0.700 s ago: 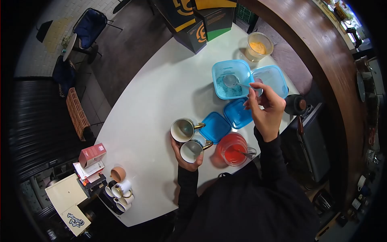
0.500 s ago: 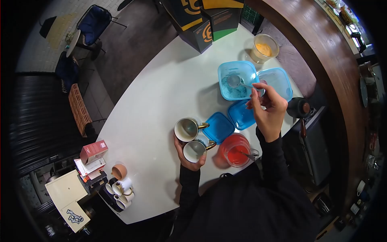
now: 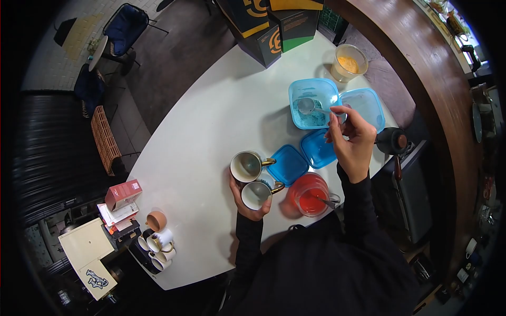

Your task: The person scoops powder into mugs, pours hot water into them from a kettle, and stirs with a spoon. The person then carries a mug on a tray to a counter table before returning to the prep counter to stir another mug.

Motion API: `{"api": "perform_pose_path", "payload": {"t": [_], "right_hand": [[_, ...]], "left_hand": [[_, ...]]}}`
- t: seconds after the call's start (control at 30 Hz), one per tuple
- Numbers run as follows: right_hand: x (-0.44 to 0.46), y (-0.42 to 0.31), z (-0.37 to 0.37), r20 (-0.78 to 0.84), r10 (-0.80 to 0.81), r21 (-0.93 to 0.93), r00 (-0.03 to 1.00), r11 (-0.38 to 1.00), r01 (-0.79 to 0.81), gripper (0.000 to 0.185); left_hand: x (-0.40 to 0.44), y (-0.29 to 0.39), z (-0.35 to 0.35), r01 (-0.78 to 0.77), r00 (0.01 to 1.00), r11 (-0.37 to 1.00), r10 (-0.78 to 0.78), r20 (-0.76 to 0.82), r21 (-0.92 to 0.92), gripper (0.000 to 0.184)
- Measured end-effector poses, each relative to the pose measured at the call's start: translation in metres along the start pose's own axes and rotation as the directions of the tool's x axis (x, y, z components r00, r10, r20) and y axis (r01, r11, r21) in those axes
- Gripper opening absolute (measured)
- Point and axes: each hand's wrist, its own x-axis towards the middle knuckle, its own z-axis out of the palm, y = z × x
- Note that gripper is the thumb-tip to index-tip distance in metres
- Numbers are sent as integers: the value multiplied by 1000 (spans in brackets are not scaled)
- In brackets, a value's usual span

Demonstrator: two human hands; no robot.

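Note:
Two white mugs with gold handles, one farther (image 3: 245, 167) and one nearer (image 3: 256, 195), are side by side in my left hand (image 3: 253, 213), whose fingers wrap round them. Some greyish contents show inside each. My right hand (image 3: 354, 141) pinches the handle of a spoon (image 3: 306, 106). Its round bowl is over a light blue plastic container (image 3: 315, 86) that has blue powdery stuff at the bottom. Between the mugs and the containers lie two blue lids (image 3: 288, 165) (image 3: 318, 149). A glass jug of red liquid (image 3: 311, 197), with a utensil in it, stands near my body.
A second light blue container (image 3: 363, 108) adjoins the first. Behind them is a clear tub of orange stuff (image 3: 348, 64). Dark boxes (image 3: 258, 47) stand at the table's far end. More cups (image 3: 163, 253) and a red box (image 3: 124, 195) are at the left.
The spoon's bowl has shifted slightly within the container. Both hands keep their holds; the whole view has moved a little.

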Motion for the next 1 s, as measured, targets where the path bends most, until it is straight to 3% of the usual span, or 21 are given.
{"api": "perform_pose_path", "payload": {"t": [0.5,0.8,0.9,1.0], "right_hand": [[7,0,-4,102,-38,-90,994,995,47,11],[7,-1,-5,126,17,-84,992,996,-6,12],[7,0,-5,137,8,-91,991,996,4,12],[7,-3,-7,133,63,-11,989,998,-62,13]], "left_hand": [[-1,-2,0,-4,1000,1000,4,-10,-2,126],[-1,2,1,8,1000,1000,-8,-18,2,124],[0,5,4,39,999,999,-38,-33,21,132],[0,4,3,47,998,999,-46,-35,26,133]]}}
